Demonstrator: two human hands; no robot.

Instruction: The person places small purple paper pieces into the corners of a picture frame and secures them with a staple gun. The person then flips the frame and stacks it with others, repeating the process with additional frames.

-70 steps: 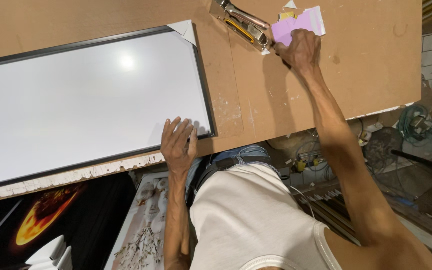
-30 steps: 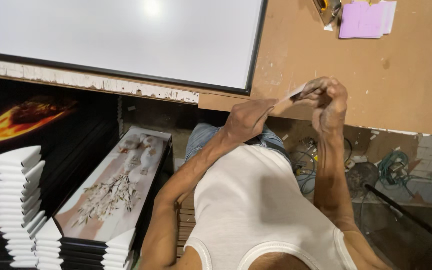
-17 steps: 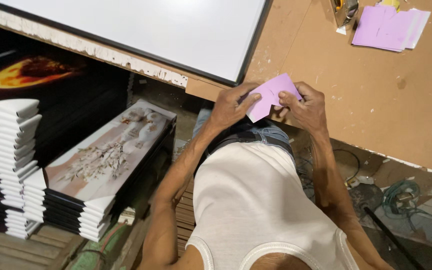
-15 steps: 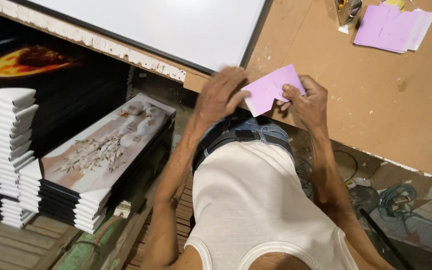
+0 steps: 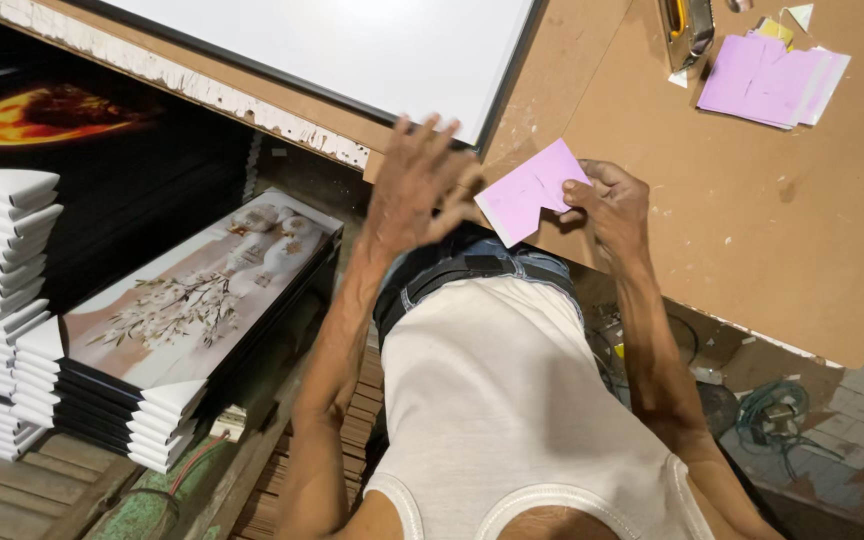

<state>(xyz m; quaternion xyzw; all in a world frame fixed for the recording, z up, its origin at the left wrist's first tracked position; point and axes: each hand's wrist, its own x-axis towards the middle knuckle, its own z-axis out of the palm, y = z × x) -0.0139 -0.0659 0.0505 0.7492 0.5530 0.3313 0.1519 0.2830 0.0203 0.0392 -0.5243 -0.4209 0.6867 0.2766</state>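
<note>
My right hand (image 5: 607, 205) pinches a small pink paper piece (image 5: 530, 190) by its right edge, just over the near edge of the brown board table (image 5: 712, 230). My left hand (image 5: 420, 180) hovers to the left of the paper with fingers spread, holding nothing, close to the corner of the white panel with a black frame (image 5: 352, 45). The left hand is motion-blurred.
A stack of pink papers (image 5: 767, 80) and a yellow-black stapler tool (image 5: 685, 28) lie at the table's far right. Left of me, framed pictures with white corner guards (image 5: 182, 300) and more stacked frames (image 5: 2, 290) stand on the floor. Cables (image 5: 777, 420) lie under the table.
My left hand let go of the pink paper and moved left and up with fingers spread. My right hand keeps hold of the paper.
</note>
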